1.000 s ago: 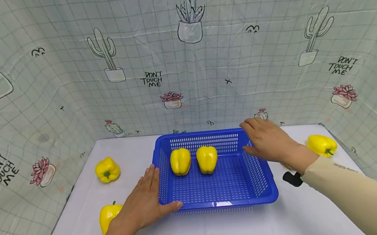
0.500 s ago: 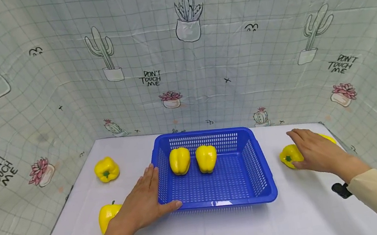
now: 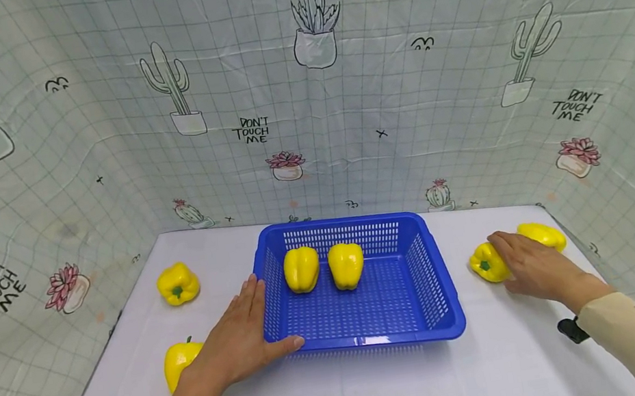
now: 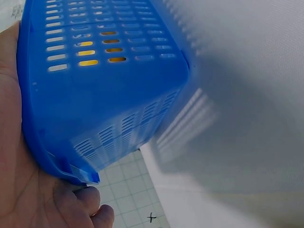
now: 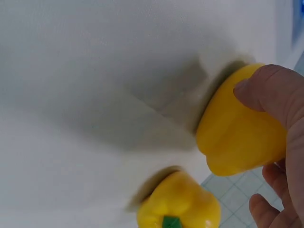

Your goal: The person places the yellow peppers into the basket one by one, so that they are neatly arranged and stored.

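Note:
My right hand grips a yellow bell pepper lying on the table right of the basket. In the right wrist view the thumb presses one side of this bell pepper, with fingers partly hidden beyond it. Just behind that hand lies another yellow bell pepper. My left hand rests along the left edge of a blue plastic basket, fingers extended and thumb on the front rim. Inside the basket, towards the back left, sit two yellow bell peppers.
On the table's left side are a yellow bell pepper near the back and another bell pepper, partly covered by my left hand. A patterned cloth hangs behind and beside the white table.
My right hand has moved from the basket's right rim rightwards to the pepper, and its fingers have closed round it. The left hand stays on the basket.

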`<state>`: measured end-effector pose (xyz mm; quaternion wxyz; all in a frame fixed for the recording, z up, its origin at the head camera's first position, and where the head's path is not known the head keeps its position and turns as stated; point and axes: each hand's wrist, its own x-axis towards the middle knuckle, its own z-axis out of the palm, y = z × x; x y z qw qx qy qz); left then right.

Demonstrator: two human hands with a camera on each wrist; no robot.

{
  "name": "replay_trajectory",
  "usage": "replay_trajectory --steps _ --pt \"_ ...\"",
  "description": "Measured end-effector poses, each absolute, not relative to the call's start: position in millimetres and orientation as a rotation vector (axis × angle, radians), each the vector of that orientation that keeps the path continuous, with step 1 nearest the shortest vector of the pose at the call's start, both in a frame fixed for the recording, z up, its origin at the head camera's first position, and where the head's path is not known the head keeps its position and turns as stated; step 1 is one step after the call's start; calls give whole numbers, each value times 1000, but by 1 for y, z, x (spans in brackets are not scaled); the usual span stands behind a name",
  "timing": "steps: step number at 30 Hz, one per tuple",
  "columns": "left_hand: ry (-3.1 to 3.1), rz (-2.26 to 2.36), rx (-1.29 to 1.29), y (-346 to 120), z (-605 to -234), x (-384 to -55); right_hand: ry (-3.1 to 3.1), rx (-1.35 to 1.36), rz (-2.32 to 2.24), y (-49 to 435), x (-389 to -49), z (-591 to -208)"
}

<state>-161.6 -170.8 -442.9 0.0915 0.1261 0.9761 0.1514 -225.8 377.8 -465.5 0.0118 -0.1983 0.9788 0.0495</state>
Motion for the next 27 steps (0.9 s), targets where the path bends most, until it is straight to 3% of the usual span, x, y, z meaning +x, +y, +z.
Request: replay_trajectory --steps 10,27 --pt "2901 459 391 -170 -443 -161 3134 -668 203 373 -228 -472" --pt "2891 492 365 -169 -440 -160 3273 -355 -14 358 -224 -482"
